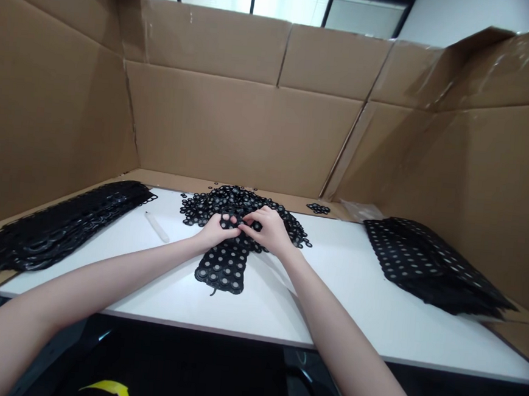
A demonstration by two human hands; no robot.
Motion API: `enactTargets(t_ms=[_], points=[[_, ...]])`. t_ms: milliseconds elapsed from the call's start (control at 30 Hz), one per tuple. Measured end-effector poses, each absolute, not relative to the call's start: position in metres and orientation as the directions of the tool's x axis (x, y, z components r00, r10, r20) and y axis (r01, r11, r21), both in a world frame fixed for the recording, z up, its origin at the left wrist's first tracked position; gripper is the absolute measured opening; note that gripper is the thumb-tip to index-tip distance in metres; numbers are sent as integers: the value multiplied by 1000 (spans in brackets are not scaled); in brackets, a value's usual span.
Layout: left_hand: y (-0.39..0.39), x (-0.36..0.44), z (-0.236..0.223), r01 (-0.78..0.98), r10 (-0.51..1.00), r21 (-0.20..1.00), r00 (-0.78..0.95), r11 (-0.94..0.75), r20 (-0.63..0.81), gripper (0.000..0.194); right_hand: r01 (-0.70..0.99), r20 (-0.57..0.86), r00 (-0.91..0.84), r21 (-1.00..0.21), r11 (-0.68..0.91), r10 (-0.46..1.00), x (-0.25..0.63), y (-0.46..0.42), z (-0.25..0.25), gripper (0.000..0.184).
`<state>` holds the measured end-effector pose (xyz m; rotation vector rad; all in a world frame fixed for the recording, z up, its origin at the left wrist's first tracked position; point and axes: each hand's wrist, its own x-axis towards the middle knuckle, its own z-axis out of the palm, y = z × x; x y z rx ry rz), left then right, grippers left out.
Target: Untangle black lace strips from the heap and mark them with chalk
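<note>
My left hand (217, 232) is closed on the upper end of a black strip (222, 269) dotted with rows of round greyish spots. The strip's lower end lies on the white table, with a short black tail at its edge. Thumb and fingers of my right hand (267, 227) are pinched together right beside the left fingertips, at the strip's upper end. Whatever small piece is between them is too small and dark to make out. Just behind both hands spreads a heap of small black rings (227, 200).
A thick stack of black openwork strips (65, 222) lies at the left, near a white pen-like tool (156, 227). Dotted black sheets (424, 259) are stacked at the right. A few rings (318, 208) sit at the back. Cardboard walls (237, 129) enclose the table (330, 288).
</note>
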<state>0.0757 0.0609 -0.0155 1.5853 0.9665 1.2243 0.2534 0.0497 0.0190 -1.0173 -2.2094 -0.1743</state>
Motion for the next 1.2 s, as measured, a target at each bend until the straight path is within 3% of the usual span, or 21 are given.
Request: enactTargets(t_ms=[333,567,667,800,1000,1100,1200], points=[[65,76,-17,51,921,943,239,-329,309,23,768,575,-544,47,638,612,246,47,15,20],[66,78,-15,29,933,954,217,-299,286,26,826,606,-500,119,550,619,240,48,11,25],[62,77,-14,21,928,956,246,-294,280,25,860,672,-422,83,504,609,255,57,9,22],[57,75,-14,-4,950,976,229,-219,214,29,897,760,-186,-128,424,623,283,66,12,24],[59,76,-14,22,953,971,198,-240,231,29,695,698,-430,-149,704,573,267,54,21,18],[58,77,-13,21,936,961,233,-274,262,27,672,649,-494,-137,727,579,257,53,18,18],[56,77,-12,12,915,952,281,-306,290,23,704,671,-429,-170,689,604,258,56,14,22]])
